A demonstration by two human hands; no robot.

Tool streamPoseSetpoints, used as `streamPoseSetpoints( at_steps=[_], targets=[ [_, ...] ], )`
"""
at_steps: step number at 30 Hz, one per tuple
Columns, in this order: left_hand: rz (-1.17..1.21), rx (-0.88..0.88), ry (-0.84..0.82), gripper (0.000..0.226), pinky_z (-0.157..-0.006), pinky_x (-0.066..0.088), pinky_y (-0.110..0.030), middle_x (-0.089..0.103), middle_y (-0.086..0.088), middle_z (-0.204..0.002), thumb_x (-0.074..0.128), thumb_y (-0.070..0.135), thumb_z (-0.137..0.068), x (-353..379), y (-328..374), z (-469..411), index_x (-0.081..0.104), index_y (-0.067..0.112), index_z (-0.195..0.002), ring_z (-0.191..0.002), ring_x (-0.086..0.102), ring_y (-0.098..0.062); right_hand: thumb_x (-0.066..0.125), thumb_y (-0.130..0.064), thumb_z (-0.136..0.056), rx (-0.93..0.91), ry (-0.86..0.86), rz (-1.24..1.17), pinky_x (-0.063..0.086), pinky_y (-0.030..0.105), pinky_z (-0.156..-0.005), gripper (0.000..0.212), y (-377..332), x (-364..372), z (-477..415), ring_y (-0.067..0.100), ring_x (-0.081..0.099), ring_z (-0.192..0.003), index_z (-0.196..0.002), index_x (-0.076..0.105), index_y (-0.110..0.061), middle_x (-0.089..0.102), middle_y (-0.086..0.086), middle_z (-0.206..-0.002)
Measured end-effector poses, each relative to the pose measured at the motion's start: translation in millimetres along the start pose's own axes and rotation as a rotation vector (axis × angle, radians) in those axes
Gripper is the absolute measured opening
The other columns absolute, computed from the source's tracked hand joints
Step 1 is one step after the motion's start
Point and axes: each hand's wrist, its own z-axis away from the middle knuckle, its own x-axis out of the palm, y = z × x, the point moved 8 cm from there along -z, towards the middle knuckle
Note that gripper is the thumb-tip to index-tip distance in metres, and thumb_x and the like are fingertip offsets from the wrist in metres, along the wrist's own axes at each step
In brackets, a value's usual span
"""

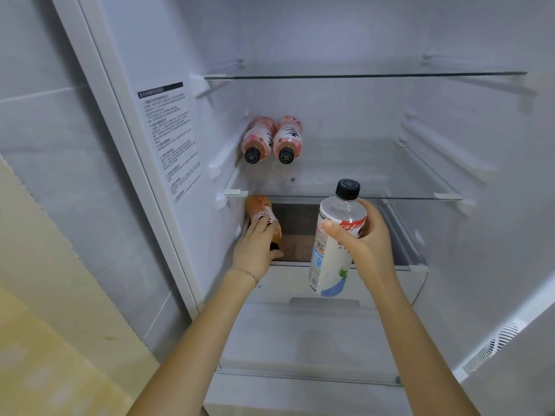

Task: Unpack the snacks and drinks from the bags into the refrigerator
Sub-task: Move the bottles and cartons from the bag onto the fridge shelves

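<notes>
At fridge [486,211], left hand [255,247] grips orange bottle [259,208], right hand [371,238] white bottle [330,256]

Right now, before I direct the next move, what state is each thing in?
Refrigerator: open.
Pink bottles: capped, lying side by side on the middle shelf.
Orange bottle: lying under that shelf, gripped by the left hand.
White-labelled bottle: capped, tilted, off any shelf, gripped by the right hand.

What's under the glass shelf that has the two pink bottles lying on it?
An orange bottle lies at the left, held by the left hand, which covers its near half. The right hand and its white bottle hide part of the space behind.
</notes>
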Motion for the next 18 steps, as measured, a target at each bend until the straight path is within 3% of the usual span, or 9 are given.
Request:
streamPoseSetpoints(
  at_steps=[9, 18],
  targets=[
    [0.050, -0.148, 0.110, 0.056, -0.112, 0.033, -0.034, 0.031, -0.012, -0.154, 0.054, 0.001, -0.092, 4, -28, -31, 0.036, 0.007, -0.145, -0.139, 0.035, -0.028, 0.078, -0.026, -0.074, -0.015, -0.005, -0.009, 0.053, 0.045, -0.092, 0.054, -8, -6, -1, 0.017, 0.062, -0.102, -0.120, 0.051, -0.027, 0.062, -0.008, -0.111],
    [-0.129, -0.211, 0.152, 0.052, -0.098, 0.044, -0.031, 0.033, -0.012, -0.151, 0.052, 0.001, -0.092, 0, -29, -42, 0.034, 0.005, -0.141, -0.133, 0.040, -0.024, 0.078, -0.024, -0.074, -0.019, -0.014, -0.040, 0.053, 0.036, -0.087, 0.051, -13, -6, -5, 0.007, 0.061, -0.095, -0.117, 0.051, -0.029, 0.060, -0.019, -0.102]
  ],
)
